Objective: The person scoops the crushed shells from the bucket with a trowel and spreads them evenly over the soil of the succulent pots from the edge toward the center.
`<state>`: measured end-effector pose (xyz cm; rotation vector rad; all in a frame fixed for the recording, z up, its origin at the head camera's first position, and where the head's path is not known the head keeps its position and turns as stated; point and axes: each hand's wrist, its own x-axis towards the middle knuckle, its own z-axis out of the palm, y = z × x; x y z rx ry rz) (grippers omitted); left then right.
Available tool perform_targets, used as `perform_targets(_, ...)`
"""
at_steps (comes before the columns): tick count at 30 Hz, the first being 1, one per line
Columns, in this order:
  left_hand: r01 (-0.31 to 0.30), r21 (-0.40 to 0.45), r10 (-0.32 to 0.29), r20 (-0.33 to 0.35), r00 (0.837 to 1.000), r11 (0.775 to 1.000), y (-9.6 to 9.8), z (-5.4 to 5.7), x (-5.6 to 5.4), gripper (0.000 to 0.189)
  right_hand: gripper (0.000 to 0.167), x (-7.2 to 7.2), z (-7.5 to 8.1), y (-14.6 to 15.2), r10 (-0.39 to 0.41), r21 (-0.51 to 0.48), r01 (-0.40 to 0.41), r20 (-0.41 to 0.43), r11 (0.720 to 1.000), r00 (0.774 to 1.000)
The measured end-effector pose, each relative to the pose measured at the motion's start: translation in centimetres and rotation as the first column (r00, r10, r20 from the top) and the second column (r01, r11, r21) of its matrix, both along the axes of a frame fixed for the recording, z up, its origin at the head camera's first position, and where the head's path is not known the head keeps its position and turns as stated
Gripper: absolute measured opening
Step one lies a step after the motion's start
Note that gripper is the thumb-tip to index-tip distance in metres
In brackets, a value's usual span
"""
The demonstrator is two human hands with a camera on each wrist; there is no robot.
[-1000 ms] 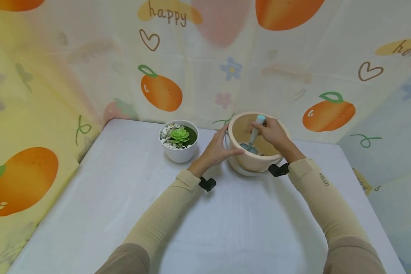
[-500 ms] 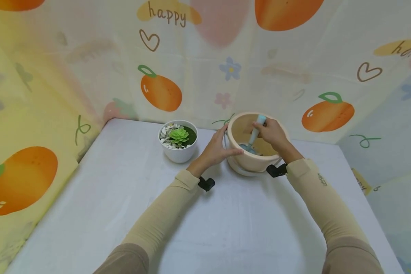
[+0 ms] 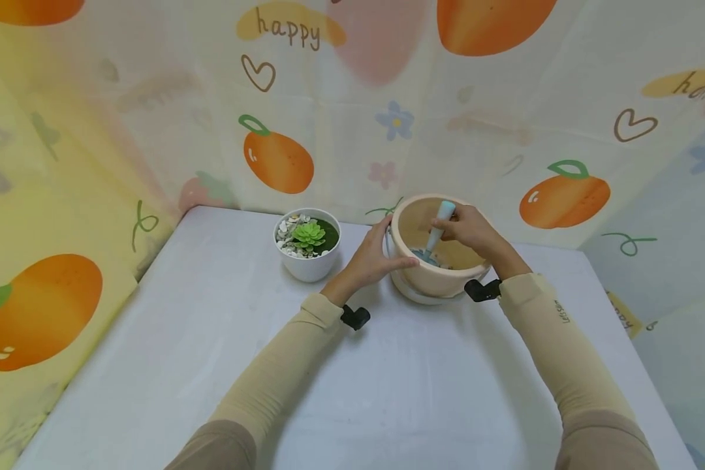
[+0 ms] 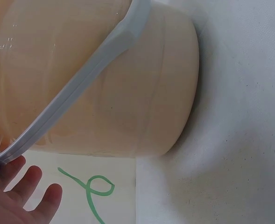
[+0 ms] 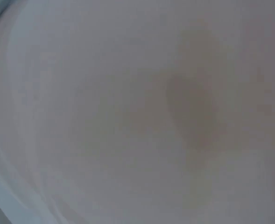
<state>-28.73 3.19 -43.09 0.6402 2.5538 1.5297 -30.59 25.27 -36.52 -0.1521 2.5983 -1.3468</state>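
Observation:
A cream bucket (image 3: 437, 284) with a pale grey bail handle (image 4: 76, 86) stands toward the back right of the table. My left hand (image 3: 371, 258) holds its left side, thumb along the front rim and fingers reaching toward the back. In the left wrist view several left fingertips (image 4: 30, 179) show beside the end of the bail. Inside the bucket, my right hand (image 3: 469, 228) grips the light blue handle of a small shovel (image 3: 440, 225). The shovel leans with its blade low in the bucket, partly hidden by the front rim. The right wrist view is a blurred close-up of the bucket wall (image 5: 104, 116).
Left of the bucket stands a white pot (image 3: 310, 266) with a green succulent (image 3: 309, 235) and white pebbles. A white table (image 3: 399, 391) carries everything. Close behind hangs a curtain (image 3: 335, 150) printed with oranges. Both wrists wear black mounts.
My right wrist has shifted slightly to the right, and the shovel handle has tilted a little in the bucket. My left hand stays at the bucket's rim.

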Motion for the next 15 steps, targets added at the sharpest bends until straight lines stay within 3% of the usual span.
perform_targets(3,-0.004,-0.004,0.004,-0.004,1.000,1.000,-0.05,0.06,0.04,0.111,0.029,-0.05,0.01,-0.24,-0.012,0.003,0.012,0.002,1.000,1.000)
perform_targets(8,0.002,0.011,-0.002,-0.004,1.000,1.000,-0.06,0.14,0.12,0.108,0.036,-0.32,-0.04,-0.79,-0.130,-0.090,0.133,0.036,0.987,0.991)
perform_targets(12,0.004,0.020,-0.004,-0.001,1.000,1.000,0.07,0.10,0.16,0.108,0.040,-0.42,0.01,-0.40,-0.190,-0.228,0.200,0.066,0.953,0.980)
perform_targets(15,0.002,0.025,-0.002,0.004,1.000,1.000,0.09,0.04,0.20,0.108,0.032,-0.33,0.07,0.03,-0.205,-0.314,0.221,0.086,0.923,0.975)
